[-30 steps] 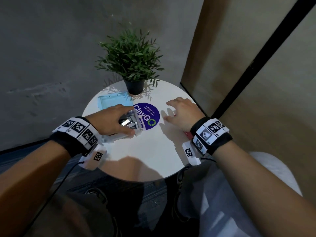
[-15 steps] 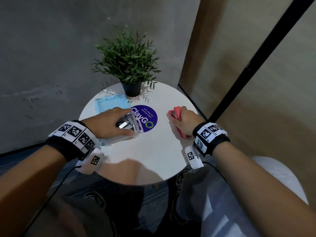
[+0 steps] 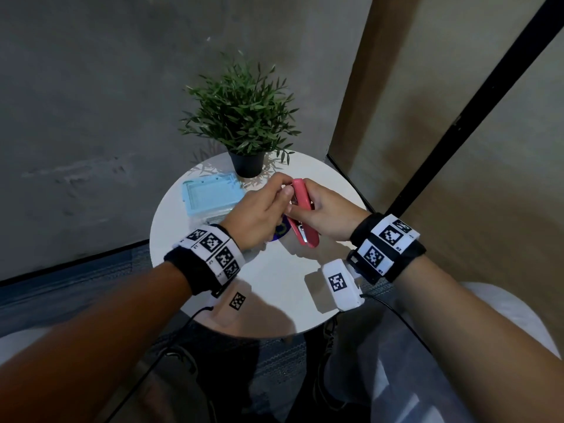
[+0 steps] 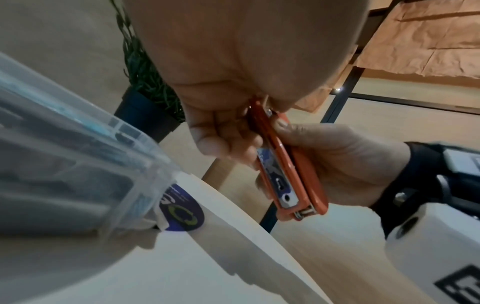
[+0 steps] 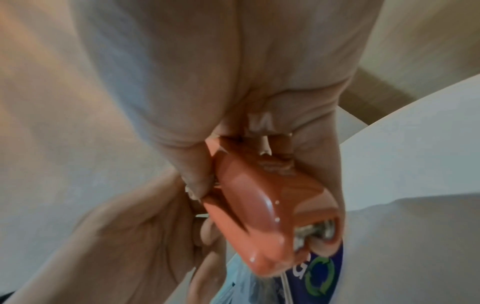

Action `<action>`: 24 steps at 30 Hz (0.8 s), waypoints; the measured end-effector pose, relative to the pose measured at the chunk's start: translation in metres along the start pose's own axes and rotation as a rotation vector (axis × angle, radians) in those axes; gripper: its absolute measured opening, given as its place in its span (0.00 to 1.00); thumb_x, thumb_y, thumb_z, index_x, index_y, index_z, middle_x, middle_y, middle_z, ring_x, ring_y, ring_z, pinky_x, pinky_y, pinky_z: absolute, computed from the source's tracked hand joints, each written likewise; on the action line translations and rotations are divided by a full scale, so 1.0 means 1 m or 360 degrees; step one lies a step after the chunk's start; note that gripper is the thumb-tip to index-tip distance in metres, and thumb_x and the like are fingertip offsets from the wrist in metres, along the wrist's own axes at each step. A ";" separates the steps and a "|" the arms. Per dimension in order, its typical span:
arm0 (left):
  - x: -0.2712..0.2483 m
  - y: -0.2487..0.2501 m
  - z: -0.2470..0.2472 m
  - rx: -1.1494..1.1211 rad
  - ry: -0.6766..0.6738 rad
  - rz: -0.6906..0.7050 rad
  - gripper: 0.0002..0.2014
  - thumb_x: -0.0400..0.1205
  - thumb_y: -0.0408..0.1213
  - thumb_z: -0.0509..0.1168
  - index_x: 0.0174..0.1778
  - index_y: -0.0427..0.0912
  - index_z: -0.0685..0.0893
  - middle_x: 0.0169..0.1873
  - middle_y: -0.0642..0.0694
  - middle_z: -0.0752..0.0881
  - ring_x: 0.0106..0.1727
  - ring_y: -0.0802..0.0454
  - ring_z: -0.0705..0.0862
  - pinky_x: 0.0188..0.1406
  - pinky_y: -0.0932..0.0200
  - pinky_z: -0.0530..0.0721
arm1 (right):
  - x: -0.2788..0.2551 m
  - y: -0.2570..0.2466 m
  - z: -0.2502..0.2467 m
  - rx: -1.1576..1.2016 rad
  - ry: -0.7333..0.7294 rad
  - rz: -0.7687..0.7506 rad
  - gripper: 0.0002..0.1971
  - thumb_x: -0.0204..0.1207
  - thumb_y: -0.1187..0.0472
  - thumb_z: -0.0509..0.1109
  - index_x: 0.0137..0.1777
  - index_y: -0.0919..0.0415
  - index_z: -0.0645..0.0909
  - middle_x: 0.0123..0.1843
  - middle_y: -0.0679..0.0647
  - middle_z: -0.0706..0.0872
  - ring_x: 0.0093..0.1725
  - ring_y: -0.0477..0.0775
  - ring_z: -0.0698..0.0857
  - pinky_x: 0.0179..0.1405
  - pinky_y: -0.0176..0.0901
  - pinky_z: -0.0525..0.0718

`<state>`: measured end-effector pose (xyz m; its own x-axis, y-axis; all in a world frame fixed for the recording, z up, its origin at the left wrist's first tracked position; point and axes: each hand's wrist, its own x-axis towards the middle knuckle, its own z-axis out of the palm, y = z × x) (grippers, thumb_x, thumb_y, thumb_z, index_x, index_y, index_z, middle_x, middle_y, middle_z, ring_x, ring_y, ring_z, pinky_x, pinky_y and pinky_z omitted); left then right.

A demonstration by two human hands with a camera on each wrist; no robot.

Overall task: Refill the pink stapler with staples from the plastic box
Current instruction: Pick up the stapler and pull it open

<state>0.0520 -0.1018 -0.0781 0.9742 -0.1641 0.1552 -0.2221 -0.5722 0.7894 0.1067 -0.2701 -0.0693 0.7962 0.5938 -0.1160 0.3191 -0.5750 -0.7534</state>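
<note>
The pink stapler [image 3: 303,209] is held up above the middle of the round white table [image 3: 274,288], its hinge end pointing toward me. My right hand [image 3: 328,213] grips its body from the right. My left hand [image 3: 262,213] comes in from the left, and its curled fingers pinch the stapler's far end. In the left wrist view the stapler [image 4: 293,170] shows its metal underside, closed. In the right wrist view the stapler [image 5: 259,205] sits between both palms. The clear plastic box [image 3: 213,219] stands behind my left wrist, its light blue lid [image 3: 210,195] behind it. No staples are visible in either hand.
A potted green plant [image 3: 244,117] stands at the table's far edge. A purple round sticker [image 3: 280,232] lies under the hands. A grey wall runs behind, with a brown panel and a black frame to the right. My knees are below the table's near edge.
My right hand has lifted the stapler from the right side of the table to the middle. My left hand has left the plastic box and taken hold of the stapler.
</note>
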 end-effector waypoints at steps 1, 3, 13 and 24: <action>-0.001 0.000 0.001 -0.0040 0.0022 -0.0023 0.13 0.90 0.48 0.49 0.59 0.46 0.75 0.26 0.46 0.82 0.22 0.48 0.82 0.27 0.47 0.83 | -0.001 -0.001 0.001 -0.0015 0.0004 0.0007 0.12 0.82 0.46 0.68 0.57 0.50 0.73 0.45 0.44 0.83 0.45 0.43 0.83 0.47 0.41 0.78; 0.000 0.000 0.002 -0.0093 0.0040 -0.0071 0.12 0.91 0.46 0.49 0.54 0.43 0.74 0.23 0.45 0.80 0.20 0.44 0.80 0.23 0.46 0.82 | -0.003 -0.004 0.002 -0.0048 0.0002 0.0017 0.10 0.83 0.47 0.68 0.55 0.49 0.71 0.41 0.43 0.82 0.41 0.40 0.81 0.42 0.38 0.74; 0.010 0.017 -0.013 0.0574 0.0076 -0.0030 0.11 0.90 0.48 0.46 0.52 0.48 0.69 0.32 0.48 0.80 0.34 0.44 0.81 0.34 0.47 0.76 | -0.004 -0.021 -0.015 -0.0336 0.0171 -0.0139 0.22 0.84 0.52 0.66 0.76 0.48 0.68 0.50 0.52 0.88 0.38 0.43 0.83 0.37 0.36 0.76; 0.011 0.026 -0.019 -0.0058 0.0165 -0.0148 0.15 0.90 0.46 0.50 0.47 0.39 0.74 0.31 0.34 0.85 0.31 0.38 0.86 0.33 0.44 0.85 | -0.008 -0.031 -0.014 -0.0102 0.0154 -0.0168 0.16 0.86 0.49 0.59 0.71 0.52 0.69 0.47 0.55 0.88 0.44 0.56 0.87 0.45 0.55 0.84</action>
<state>0.0580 -0.1036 -0.0442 0.9899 -0.0266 0.1393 -0.1308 -0.5514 0.8239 0.0978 -0.2648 -0.0366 0.8012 0.5977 0.0270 0.4336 -0.5489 -0.7147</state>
